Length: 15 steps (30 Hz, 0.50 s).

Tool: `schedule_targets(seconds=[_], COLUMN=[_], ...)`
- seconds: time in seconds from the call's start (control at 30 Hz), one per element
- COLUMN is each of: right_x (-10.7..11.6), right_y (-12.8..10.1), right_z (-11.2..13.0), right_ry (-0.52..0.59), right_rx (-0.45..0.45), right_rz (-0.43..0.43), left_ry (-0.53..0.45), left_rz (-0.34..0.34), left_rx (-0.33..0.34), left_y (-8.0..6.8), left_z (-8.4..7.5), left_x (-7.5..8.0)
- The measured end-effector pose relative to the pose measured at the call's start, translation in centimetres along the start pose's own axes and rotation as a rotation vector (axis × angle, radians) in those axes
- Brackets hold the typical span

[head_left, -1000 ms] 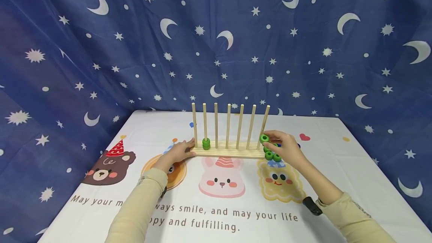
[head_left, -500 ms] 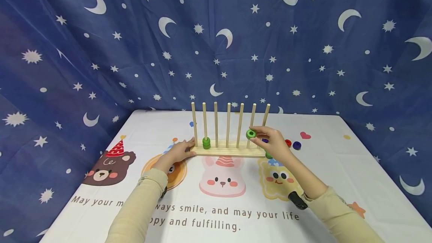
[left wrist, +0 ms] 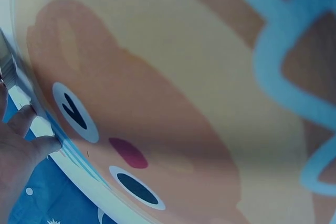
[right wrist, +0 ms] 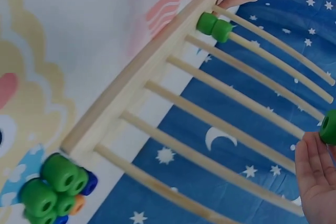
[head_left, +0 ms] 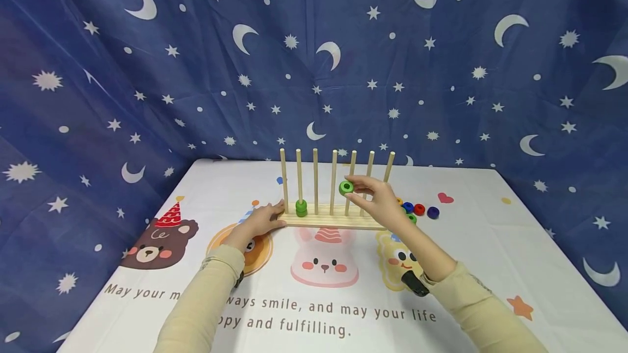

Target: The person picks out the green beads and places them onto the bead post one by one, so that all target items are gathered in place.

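A wooden counting rack (head_left: 324,223) with a row of upright pegs stands on the table. My left hand (head_left: 257,221) holds the left end of its base; the right wrist view shows the thumb in front and fingers curled behind. Two green beads (head_left: 301,208) are stacked low on the second peg from the left. My right hand (head_left: 380,203) pinches another green bead (head_left: 342,190) between thumb and fingertips. This bead is raised in front of the pegs, right of the fourth one, its hole facing the head camera. In the right wrist view the held bead (right wrist: 331,129) is cut by the frame edge.
Loose beads lie past the rack's right end: several green beads (right wrist: 59,172) in a cluster, a red bead (head_left: 419,210), a dark blue bead (head_left: 433,212) and others partly behind the right hand. A blue star-patterned curtain (head_left: 314,70) hangs behind the table.
My right hand has carried the green bead left and up from the loose beads, across the right-hand pegs. The left hand stays on the rack's end.
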State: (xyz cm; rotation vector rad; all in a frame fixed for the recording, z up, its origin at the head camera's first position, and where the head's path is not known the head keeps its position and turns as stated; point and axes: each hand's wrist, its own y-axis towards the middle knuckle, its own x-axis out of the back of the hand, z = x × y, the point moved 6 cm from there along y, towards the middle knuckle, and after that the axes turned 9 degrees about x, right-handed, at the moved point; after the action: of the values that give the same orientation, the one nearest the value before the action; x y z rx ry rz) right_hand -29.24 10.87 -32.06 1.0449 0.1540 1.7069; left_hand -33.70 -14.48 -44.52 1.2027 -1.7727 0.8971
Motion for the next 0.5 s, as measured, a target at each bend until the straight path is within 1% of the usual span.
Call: schedule_targets(seconds=[0.07,0.23,0.3,0.5], right_x=[-0.1,-0.6,-0.8,-1.3], right_y=[0.5,1.7,2.0,3.2], right_z=[1.0,2.0,1.8,2.6], right_ry=[0.002,0.007,0.013,0.008], right_rx=[0.018,0.041,0.042,0.058], right_rz=[0.0,-0.015,-0.021,-0.013], left_ry=[-0.003,-0.007,-0.001,0.002], left_rz=[-0.005,-0.003,0.0,0.003], left_rx=[0.004,0.015,0.014,0.01], left_y=[0.0,0.2,0.2,0.1], left_z=[0.1,0.2,0.1,0.1], left_x=[0.0,0.0,-0.1,0.0])
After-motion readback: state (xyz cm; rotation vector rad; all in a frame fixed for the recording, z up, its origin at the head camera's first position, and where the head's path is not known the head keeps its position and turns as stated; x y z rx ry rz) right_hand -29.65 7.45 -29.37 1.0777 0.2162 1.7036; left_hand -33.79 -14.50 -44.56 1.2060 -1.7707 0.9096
